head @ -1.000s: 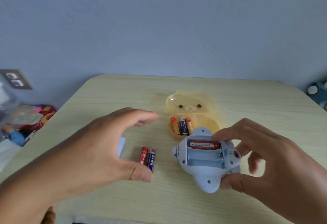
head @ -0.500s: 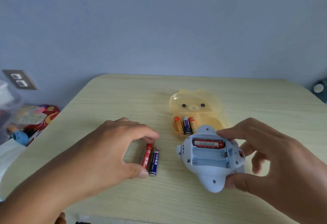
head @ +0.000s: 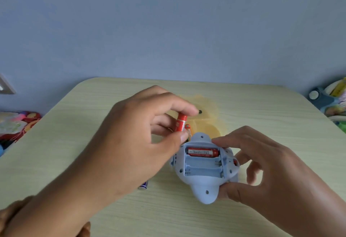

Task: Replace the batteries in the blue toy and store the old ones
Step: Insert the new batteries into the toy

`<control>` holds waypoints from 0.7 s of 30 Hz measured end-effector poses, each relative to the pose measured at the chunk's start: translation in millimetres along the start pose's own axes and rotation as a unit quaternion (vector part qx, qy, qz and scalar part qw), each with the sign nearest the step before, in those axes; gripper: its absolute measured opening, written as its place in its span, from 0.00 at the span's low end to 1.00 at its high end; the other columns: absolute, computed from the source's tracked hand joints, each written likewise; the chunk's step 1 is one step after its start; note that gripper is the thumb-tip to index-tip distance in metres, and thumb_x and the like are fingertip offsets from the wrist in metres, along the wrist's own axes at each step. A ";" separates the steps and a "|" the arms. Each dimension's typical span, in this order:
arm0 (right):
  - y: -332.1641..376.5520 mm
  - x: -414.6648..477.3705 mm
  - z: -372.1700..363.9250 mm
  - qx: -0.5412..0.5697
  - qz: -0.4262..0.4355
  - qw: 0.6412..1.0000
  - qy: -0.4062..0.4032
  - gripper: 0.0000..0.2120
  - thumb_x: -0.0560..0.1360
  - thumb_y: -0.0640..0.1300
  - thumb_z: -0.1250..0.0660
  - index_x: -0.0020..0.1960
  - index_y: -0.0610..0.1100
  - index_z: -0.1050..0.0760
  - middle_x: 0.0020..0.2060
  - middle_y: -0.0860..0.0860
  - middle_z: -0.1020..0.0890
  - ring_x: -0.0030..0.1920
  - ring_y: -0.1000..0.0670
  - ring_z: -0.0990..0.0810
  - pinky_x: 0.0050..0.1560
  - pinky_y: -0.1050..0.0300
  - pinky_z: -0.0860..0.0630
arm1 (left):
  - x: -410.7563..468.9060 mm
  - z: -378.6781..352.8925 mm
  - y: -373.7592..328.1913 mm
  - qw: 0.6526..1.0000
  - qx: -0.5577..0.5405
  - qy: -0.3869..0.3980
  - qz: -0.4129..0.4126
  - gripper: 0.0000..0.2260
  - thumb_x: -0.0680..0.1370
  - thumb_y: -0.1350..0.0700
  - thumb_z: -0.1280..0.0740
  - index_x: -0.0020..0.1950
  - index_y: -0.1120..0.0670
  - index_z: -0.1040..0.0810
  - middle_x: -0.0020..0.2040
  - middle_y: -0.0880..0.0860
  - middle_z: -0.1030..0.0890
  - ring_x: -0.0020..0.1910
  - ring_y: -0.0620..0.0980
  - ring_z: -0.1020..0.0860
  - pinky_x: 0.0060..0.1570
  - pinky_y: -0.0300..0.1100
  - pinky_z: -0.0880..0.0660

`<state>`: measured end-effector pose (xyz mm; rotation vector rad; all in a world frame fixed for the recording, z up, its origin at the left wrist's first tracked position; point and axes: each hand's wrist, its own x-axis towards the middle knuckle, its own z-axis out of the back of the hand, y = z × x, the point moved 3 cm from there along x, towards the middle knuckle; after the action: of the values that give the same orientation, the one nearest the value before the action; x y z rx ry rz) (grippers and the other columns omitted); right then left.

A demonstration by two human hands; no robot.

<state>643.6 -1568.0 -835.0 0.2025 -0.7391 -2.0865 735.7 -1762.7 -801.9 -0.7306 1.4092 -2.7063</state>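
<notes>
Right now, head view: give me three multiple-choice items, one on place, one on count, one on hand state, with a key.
1. Where is the yellow bear-shaped case relative to the blue toy?
A. Nearer the person
B. Beyond it, toward the wall
C. Under it

2. How many batteries sit in the toy's open compartment?
A. One
B. Two
C. Three

3. What is the left hand doing?
A. Resting flat on the table
B. Pinching a red battery
C. Gripping the toy

Key: 1 B, the case lies past the toy's far edge. 2 A, only the top slot holds a red cell; two slots are bare. 3 B, thumb and forefinger clamp the red battery's ends, while the right hand steadies the toy.
</notes>
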 end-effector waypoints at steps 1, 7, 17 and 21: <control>-0.6 0.1 -0.2 -0.002 -0.001 1.000 0.002 0.31 0.58 0.55 0.17 0.58 0.65 0.25 0.56 0.63 0.24 0.49 0.62 0.20 0.37 0.70 0.26 | 2.0 -4.5 -1.0 1.000 -0.005 -0.004 -0.001 0.15 0.71 0.66 0.24 0.52 0.48 0.16 0.52 0.48 0.19 0.45 0.49 0.14 0.47 0.39 0.18; -3.3 0.1 -0.3 -0.005 -0.002 1.000 -0.002 0.31 0.60 0.53 0.17 0.59 0.64 0.25 0.55 0.63 0.24 0.49 0.62 0.21 0.38 0.72 0.27 | 7.0 -15.6 -6.9 1.000 0.000 -0.017 -0.004 0.11 0.64 0.59 0.19 0.43 0.50 0.16 0.45 0.48 0.19 0.42 0.48 0.14 0.42 0.41 0.17; -4.0 -0.6 -0.8 0.003 -0.008 1.000 -0.004 0.31 0.60 0.56 0.18 0.59 0.64 0.25 0.56 0.64 0.24 0.49 0.62 0.21 0.39 0.74 0.28 | 3.5 -12.9 -2.3 0.997 0.065 -0.037 0.016 0.13 0.60 0.48 0.19 0.42 0.44 0.16 0.39 0.43 0.15 0.39 0.44 0.16 0.39 0.33 0.22; -3.7 -0.8 -1.1 0.004 -0.009 1.000 -0.005 0.30 0.60 0.56 0.18 0.59 0.64 0.25 0.56 0.64 0.24 0.49 0.62 0.21 0.39 0.75 0.28 | 4.0 -9.5 2.6 0.998 -0.005 -0.045 0.047 0.16 0.61 0.56 0.18 0.44 0.47 0.18 0.41 0.46 0.14 0.40 0.47 0.14 0.43 0.40 0.19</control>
<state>641.9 -1566.3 -838.1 0.2044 -0.7547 -2.1036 727.8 -1757.8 -807.0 -0.7554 1.4010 -2.5636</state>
